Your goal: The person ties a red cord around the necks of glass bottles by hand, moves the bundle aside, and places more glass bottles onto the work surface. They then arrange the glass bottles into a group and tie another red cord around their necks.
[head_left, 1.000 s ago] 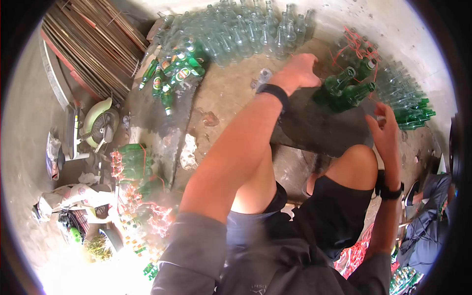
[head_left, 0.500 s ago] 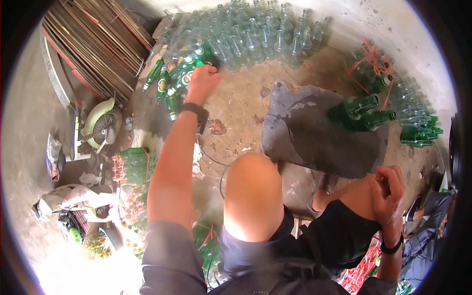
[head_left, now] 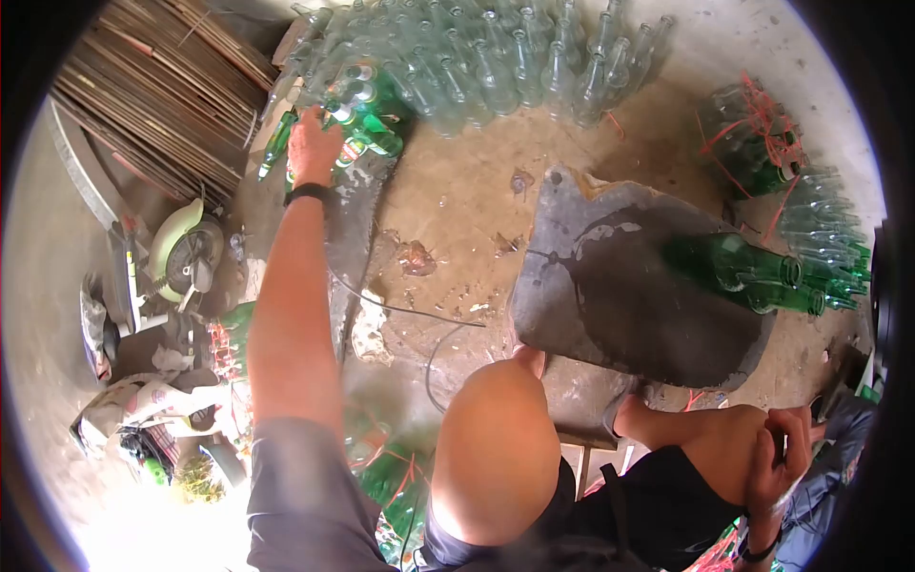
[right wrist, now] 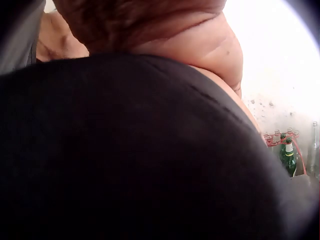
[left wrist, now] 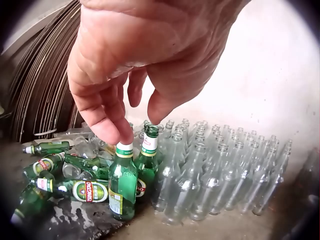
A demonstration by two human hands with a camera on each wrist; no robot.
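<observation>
My left hand [head_left: 313, 150] reaches over labelled green bottles [head_left: 381, 138] at the upper left. In the left wrist view, this hand [left wrist: 145, 60] has its thumb and fingers apart, just above upright green bottles [left wrist: 123, 182]; whether a fingertip touches a neck, I cannot tell. More green bottles [left wrist: 90, 191] lie on their sides beside them. At the right, my right hand [head_left: 783, 453] rests by the knee, fingers loosely bent and holding nothing. The right wrist view shows part of that hand [right wrist: 150, 25] against dark cloth.
A dark slab [head_left: 610, 296] bears green bottles [head_left: 739, 272] at its right. Clear bottles [head_left: 524, 71] stand along the back wall. Red-stringed bottles [head_left: 758, 157] are at the right. A thin cable [head_left: 410, 310] crosses the floor.
My left hand has moved from the slab's green bottles, leftward across the floor to the labelled ones. My right hand has dropped from beside the slab to the knee.
</observation>
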